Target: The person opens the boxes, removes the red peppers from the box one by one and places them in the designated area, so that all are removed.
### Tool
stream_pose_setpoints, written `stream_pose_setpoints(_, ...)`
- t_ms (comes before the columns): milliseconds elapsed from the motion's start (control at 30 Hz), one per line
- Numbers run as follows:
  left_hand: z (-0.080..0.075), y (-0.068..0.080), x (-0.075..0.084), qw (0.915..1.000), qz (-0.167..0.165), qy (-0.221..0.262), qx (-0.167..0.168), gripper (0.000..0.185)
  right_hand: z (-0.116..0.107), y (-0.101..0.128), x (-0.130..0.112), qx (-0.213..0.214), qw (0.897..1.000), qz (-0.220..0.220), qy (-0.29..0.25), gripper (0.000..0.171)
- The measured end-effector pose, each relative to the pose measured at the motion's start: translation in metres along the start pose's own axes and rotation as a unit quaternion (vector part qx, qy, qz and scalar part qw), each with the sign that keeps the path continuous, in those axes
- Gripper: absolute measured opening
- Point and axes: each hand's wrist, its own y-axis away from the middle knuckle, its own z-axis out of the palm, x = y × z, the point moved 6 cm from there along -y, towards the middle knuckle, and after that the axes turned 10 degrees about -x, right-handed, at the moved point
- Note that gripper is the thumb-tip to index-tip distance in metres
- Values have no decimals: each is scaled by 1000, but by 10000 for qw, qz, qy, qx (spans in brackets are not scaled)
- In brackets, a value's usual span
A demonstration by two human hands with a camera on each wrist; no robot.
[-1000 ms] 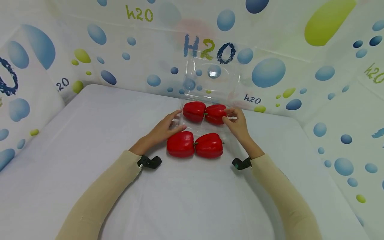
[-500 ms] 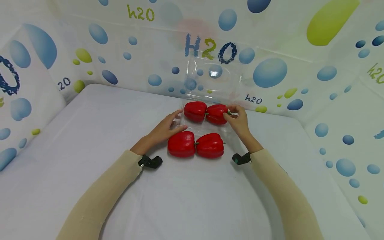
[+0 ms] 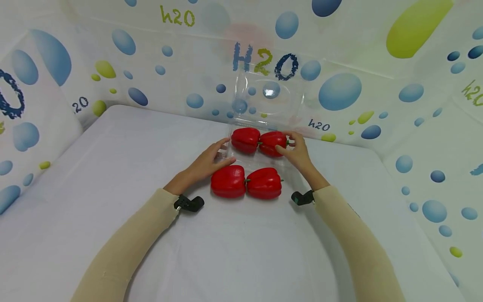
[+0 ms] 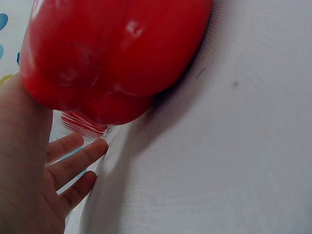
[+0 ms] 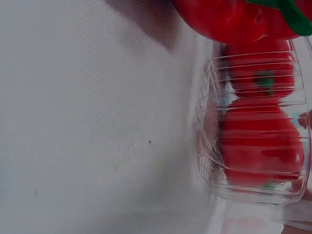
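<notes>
Two red bell peppers lie end to end in a clear plastic clamshell box: a left pepper and a right pepper. My right hand holds the right one, thumb in front and fingers behind its stem end; the right wrist view shows little of this hand. My left hand is at the box's left side with fingers spread and fairly straight. Its thumb reaches over the front left pepper; whether it touches is unclear. Beside that pepper lies the front right pepper.
The box's clear lid stands raised at the back, near the patterned backdrop. A white cloth covers the table. Ribbed box walls show close up in the right wrist view.
My right hand has shifted, its thumb moving left onto the front of the right pepper in the box. That pepper sits very slightly further right than before. The left hand stays put.
</notes>
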Motion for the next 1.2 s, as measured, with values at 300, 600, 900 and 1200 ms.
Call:
stream_pose_setpoints(300, 0, 1, 3, 10000, 7, 66, -26, 79, 7, -5, -1, -538, 9962, 14, 682, 67)
stream_pose_setpoints(600, 0, 2, 4, 10000, -54, 38, 4, 78, 9, -5, -2, -632, 9949, -70, 784, 60)
stream_pose_setpoints(900, 0, 0, 3, 10000, -6, 53, -13, 77, 9, -5, -2, -483, 9966, -230, 628, 53)
stream_pose_setpoints(1200, 0, 1, 4, 10000, 30, 61, -15, 78, 9, -3, -3, -438, 9957, -257, 774, 56)
